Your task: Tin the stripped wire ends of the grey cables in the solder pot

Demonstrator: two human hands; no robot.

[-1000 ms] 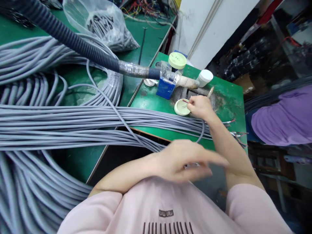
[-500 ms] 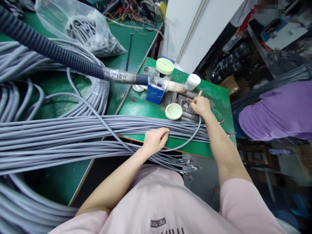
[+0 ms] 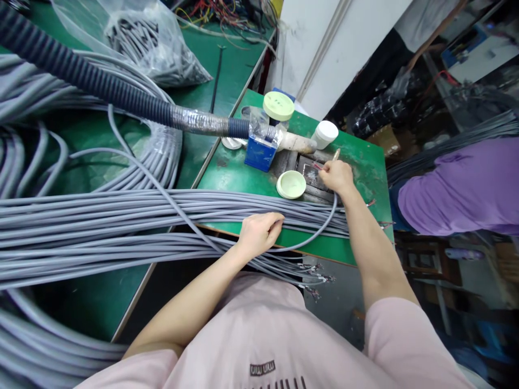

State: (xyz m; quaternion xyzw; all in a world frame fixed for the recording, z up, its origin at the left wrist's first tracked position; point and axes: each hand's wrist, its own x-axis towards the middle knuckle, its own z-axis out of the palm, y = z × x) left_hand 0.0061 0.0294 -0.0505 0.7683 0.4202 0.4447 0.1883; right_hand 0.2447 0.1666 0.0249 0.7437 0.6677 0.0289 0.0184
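My left hand (image 3: 259, 233) lies on a long bundle of grey cables (image 3: 121, 216), fingers curled over them at the bench's front edge. My right hand (image 3: 336, 177) pinches a grey cable end (image 3: 333, 204) above a dark metal tray (image 3: 311, 175), with thin red-tipped wires (image 3: 318, 166) poking out of the fingers. A slim tan handle (image 3: 336, 155) rises behind those fingers, and I cannot tell whether it is held. A pale green round dish (image 3: 291, 184) sits just left of the tray. Stripped cable ends (image 3: 316, 275) hang below the bench edge.
A blue box (image 3: 260, 154) and clear holder (image 3: 258, 122) stand behind the tray, beside a white jar (image 3: 325, 134). A black corrugated hose (image 3: 89, 73) crosses the green bench (image 3: 365, 162). A person in a purple top (image 3: 458, 189) stands at right.
My left hand has come down from a blurred sweep above my chest onto the cable bundle. My right hand has shifted from over the green dish to over the metal tray.
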